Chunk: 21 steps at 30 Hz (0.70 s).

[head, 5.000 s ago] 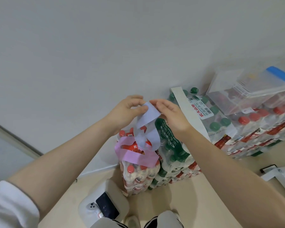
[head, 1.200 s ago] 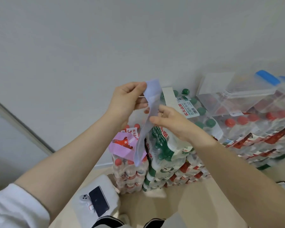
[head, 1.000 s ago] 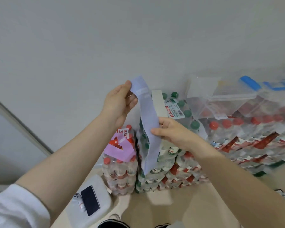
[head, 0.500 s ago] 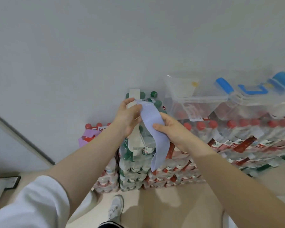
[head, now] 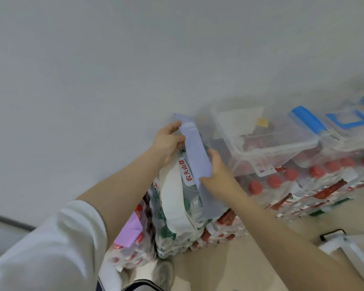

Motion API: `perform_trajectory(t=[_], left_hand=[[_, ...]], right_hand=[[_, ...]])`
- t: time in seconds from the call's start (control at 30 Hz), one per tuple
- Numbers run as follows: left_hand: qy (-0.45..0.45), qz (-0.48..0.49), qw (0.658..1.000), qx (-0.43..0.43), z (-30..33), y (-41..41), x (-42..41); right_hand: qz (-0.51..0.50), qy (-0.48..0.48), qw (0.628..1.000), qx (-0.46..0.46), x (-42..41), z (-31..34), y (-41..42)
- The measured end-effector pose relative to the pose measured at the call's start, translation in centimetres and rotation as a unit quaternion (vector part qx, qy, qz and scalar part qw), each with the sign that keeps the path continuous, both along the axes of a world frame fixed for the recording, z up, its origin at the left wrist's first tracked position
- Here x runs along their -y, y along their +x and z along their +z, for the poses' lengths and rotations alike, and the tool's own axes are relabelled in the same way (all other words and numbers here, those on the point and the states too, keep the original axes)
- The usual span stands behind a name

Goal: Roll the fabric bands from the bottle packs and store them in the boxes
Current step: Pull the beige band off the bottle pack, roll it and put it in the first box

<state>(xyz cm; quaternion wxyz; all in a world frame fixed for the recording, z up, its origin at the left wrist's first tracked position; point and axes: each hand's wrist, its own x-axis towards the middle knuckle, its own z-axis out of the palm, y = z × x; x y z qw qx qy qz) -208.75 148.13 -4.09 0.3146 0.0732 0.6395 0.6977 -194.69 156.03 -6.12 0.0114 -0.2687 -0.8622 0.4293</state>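
A pale blue fabric band (head: 194,152) is stretched upright over the stacked bottle packs (head: 177,217). My left hand (head: 168,143) pinches its top end against the wall side. My right hand (head: 215,173) grips the band lower down, where it folds and hangs over the green-capped pack. A purple band (head: 129,229) lies on the red-capped pack at the lower left. Clear plastic boxes (head: 267,148) with blue latches sit on the red-capped packs to the right.
A plain wall fills the upper view. More red-capped bottle packs (head: 315,185) run to the right under the boxes. A white frame (head: 345,248) lies on the beige floor at lower right. My shoe (head: 162,274) shows at the bottom.
The view has swung right and closer to the packs. Both hands have raised and straightened the blue band, and the right hand has slid down its length.
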Motion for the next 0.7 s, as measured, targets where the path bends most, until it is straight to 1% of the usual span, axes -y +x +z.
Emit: perform_trajectory(t=[0.07, 0.1, 0.13, 0.17, 0.2, 0.23, 0.27, 0.3, 0.33, 0.37, 0.4, 0.43, 0.47, 0.5, 0.57, 0.63, 0.7], left_hand=[[-0.037, -0.031, 0.999, -0.007, -0.8, -0.3, -0.8], [-0.074, -0.049, 0.996, -0.026, -1.3, -0.5, -1.2], [-0.112, -0.068, 0.990, -0.057, -1.5, -0.5, -1.6], [-0.161, -0.094, 0.976, -0.114, -1.7, -0.7, -2.0], [-0.214, -0.125, 0.950, -0.190, -1.9, -0.9, -2.2], [-0.274, -0.157, 0.910, -0.270, -2.0, -1.1, -2.3], [-0.330, -0.181, 0.862, -0.339, -2.1, -1.4, -2.4], [-0.379, -0.197, 0.818, -0.385, -2.1, -1.6, -2.4], [-0.419, -0.201, 0.783, -0.414, -2.3, -1.7, -2.4], [-0.456, -0.206, 0.757, -0.420, -2.1, -1.6, -2.2], [-0.471, -0.200, 0.747, -0.424, -1.9, -1.5, -1.9], [-0.470, -0.189, 0.753, -0.419, -1.7, -1.5, -1.5], [-0.458, -0.177, 0.766, -0.415, -1.4, -1.4, -1.1], [-0.437, -0.162, 0.785, -0.408, -1.1, -1.3, -0.4], [-0.390, -0.119, 0.817, -0.407, -0.6, -0.6, 1.3], [-0.354, -0.058, 0.846, -0.393, -0.2, 0.9, 3.6], [-0.341, -0.002, 0.864, -0.371, -0.2, 2.9, 6.5]], right_hand=[[0.017, 0.102, 0.993, 0.061, 0.2, -0.4, 0.0], [0.026, 0.146, 0.984, 0.094, 0.3, -0.3, 0.1], [0.033, 0.184, 0.975, 0.116, 0.5, -0.2, 0.2], [0.037, 0.212, 0.968, 0.132, 0.8, 0.1, 0.2], [0.035, 0.237, 0.960, 0.145, 1.0, 0.3, 0.2], [0.034, 0.255, 0.954, 0.154, 1.2, 0.3, 0.2], [0.035, 0.265, 0.951, 0.158, 1.3, 0.3, 0.2], [0.040, 0.275, 0.946, 0.166, 1.4, 0.4, 0.3], [0.044, 0.291, 0.940, 0.174, 1.5, 0.4, 0.6], [0.046, 0.307, 0.933, 0.180, 1.6, 0.6, 0.9], [0.050, 0.325, 0.926, 0.185, 1.7, 0.6, 1.2], [0.057, 0.345, 0.919, 0.179, 1.9, 0.7, 1.7], [0.065, 0.376, 0.911, 0.158, 2.0, 0.6, 2.0], [0.075, 0.403, 0.904, 0.126, 2.2, 1.1, 2.2], [0.093, 0.420, 0.901, 0.059, 3.0, 2.2, 3.0], [0.146, 0.357, 0.923, 0.009, 4.2, 3.0, 3.2], [0.199, 0.267, 0.942, -0.030, 5.5, 3.1, 3.2]])
